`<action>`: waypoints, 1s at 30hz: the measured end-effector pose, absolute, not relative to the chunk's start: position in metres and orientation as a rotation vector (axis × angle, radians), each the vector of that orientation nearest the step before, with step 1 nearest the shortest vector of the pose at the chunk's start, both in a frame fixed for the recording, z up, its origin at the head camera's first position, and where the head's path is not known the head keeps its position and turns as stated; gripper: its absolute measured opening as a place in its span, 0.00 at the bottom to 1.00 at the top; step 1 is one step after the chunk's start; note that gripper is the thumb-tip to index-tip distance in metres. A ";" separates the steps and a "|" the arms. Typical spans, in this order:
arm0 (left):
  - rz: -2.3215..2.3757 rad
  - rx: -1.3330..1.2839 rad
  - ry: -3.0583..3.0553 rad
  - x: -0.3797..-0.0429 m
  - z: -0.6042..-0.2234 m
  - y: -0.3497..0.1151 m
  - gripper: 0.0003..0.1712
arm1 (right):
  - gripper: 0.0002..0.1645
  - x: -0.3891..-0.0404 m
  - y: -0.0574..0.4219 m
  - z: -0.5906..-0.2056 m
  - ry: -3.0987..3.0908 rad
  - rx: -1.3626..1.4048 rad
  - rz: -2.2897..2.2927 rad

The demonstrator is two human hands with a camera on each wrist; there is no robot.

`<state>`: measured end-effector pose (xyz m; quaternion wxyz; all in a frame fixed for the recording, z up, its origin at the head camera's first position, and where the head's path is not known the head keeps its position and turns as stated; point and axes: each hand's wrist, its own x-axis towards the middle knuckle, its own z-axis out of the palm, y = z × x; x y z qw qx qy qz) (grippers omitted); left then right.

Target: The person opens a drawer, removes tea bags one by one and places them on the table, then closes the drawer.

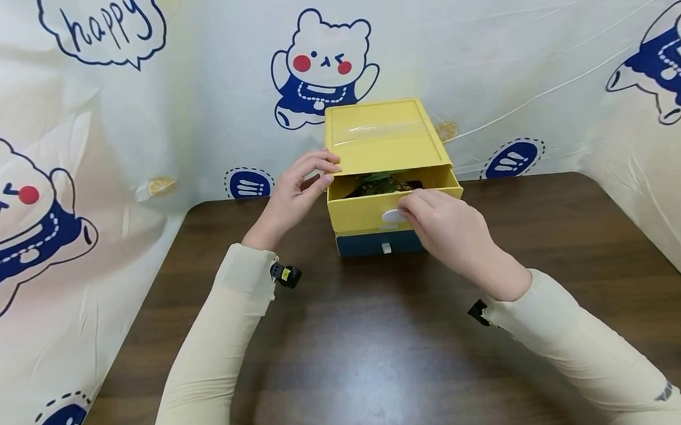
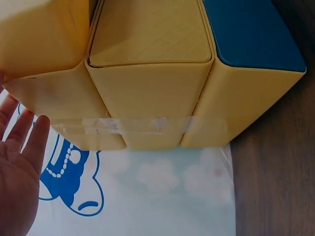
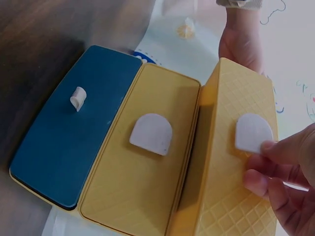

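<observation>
A small yellow drawer cabinet [image 1: 385,136] stands on the table against the backdrop. Its top drawer [image 1: 355,217] is partly pulled out, and dark green, patterned contents [image 1: 382,184] show through the gap. My right hand [image 1: 454,235] pinches the white tab handle [image 3: 253,132] of that drawer between thumb and fingers. With fingers extended, my left hand [image 1: 290,199] touches the cabinet's upper left edge. Below the pulled-out drawer, the yellow middle drawer [image 3: 147,194] with its own white tab and the blue bottom drawer [image 3: 59,142] are closed.
The brown wooden table [image 1: 371,352] stretches in front of the cabinet and to both sides. A white cloth backdrop [image 1: 212,84] with printed bears hangs behind and at the sides. Clear tape [image 2: 157,125] runs across the cabinet's side. A curled white tab [image 3: 78,98] sticks out from the blue drawer.
</observation>
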<state>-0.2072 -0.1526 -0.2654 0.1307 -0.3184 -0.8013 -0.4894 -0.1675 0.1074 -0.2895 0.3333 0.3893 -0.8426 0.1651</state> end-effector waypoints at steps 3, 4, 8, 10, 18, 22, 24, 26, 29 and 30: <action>-1.424 -0.921 -2.327 -0.207 -0.264 -0.152 0.10 | 0.09 -0.161 0.110 -0.289 -2.188 1.022 0.411; -1.422 -0.918 -2.328 -0.207 -0.264 -0.152 0.10 | 0.09 -0.159 0.111 -0.289 -2.186 1.024 0.404; -1.405 -0.908 -2.324 -0.207 -0.263 -0.151 0.10 | 0.11 -0.152 0.114 -0.289 -2.167 1.040 0.382; -1.395 -0.907 -2.321 -0.207 -0.263 -0.151 0.09 | 0.11 -0.147 0.115 -0.289 -2.147 1.053 0.371; -1.391 -0.940 -2.290 -0.208 -0.267 -0.152 0.08 | 0.08 -0.130 0.116 -0.290 -2.059 1.108 0.361; -1.391 -0.940 -2.287 -0.208 -0.268 -0.153 0.09 | 0.11 -0.121 0.116 -0.289 -2.033 1.135 0.373; -1.395 -0.936 -2.288 -0.208 -0.268 -0.153 0.09 | 0.12 -0.117 0.116 -0.287 -2.017 1.147 0.378; -1.399 -0.935 -2.288 -0.208 -0.268 -0.153 0.09 | 0.14 -0.113 0.116 -0.286 -1.996 1.153 0.382; -1.409 -0.943 -2.282 -0.208 -0.267 -0.153 0.09 | 0.16 -0.107 0.116 -0.284 -1.956 1.161 0.376; -1.411 -0.943 -2.282 -0.208 -0.267 -0.153 0.09 | 0.16 -0.105 0.116 -0.284 -1.947 1.167 0.377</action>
